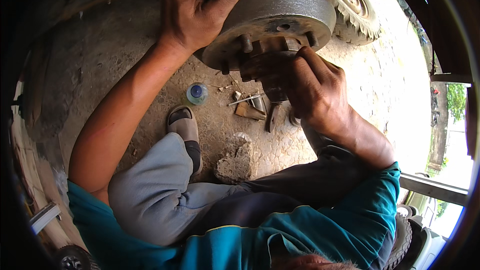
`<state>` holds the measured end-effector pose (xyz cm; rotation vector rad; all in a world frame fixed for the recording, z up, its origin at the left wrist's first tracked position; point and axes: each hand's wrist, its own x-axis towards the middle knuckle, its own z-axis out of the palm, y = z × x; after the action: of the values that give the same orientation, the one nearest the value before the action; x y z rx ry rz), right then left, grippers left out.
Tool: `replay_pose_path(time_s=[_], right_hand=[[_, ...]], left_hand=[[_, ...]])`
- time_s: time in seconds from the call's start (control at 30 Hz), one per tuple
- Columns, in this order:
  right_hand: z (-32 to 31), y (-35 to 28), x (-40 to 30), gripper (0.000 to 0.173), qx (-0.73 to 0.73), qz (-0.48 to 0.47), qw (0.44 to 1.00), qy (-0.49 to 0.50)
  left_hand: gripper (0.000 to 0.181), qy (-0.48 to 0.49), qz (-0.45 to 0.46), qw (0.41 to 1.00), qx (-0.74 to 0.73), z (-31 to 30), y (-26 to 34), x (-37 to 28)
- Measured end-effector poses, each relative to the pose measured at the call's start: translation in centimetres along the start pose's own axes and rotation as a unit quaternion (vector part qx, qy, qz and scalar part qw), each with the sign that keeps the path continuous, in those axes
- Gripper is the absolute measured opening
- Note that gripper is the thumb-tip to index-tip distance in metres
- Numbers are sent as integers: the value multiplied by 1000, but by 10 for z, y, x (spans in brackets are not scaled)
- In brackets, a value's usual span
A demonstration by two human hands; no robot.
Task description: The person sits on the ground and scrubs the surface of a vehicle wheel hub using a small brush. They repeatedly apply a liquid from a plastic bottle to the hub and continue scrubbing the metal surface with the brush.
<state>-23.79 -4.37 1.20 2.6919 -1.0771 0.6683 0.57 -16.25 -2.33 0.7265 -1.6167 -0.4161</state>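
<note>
A grey metal brake drum (277,2) with threaded wheel studs (246,43) is in front of me at the top of the view. My left hand (197,15) grips its left side, the thumb spread along the drum and the fingertips partly hidden. Out of the drum's face sticks a dark, greasy wheel hub (268,62) with a notched flange. Curled fingers of my right hand (318,86) hold the hub from the right. The palm side of that hand is hidden, as is part of the hub.
On the cracked floor stand a clear bottle with a blue cap (197,93) and a rough concrete chunk (236,159). Under the hub lie a wood piece (249,111), a thin metal rod (243,99) and a flat-ended tool (273,118). A treaded tyre (356,15) stands beyond the drum.
</note>
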Motion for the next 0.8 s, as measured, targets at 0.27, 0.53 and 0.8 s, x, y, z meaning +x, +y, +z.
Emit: replay_pose_path(time_s=[0.27,0.53,0.8], right_hand=[[3,8,-4,20,-9,-24,1000,-1],[2,10,-6,26,23,-17,1000,11],[-1,10,-2,30,71,-3,997,26]], left_hand=[[49,-5,-20,1000,4,-1,1,0],[46,8,-3,1000,-9,2,-2,0],[43,18,29,999,-20,2,-4,1]])
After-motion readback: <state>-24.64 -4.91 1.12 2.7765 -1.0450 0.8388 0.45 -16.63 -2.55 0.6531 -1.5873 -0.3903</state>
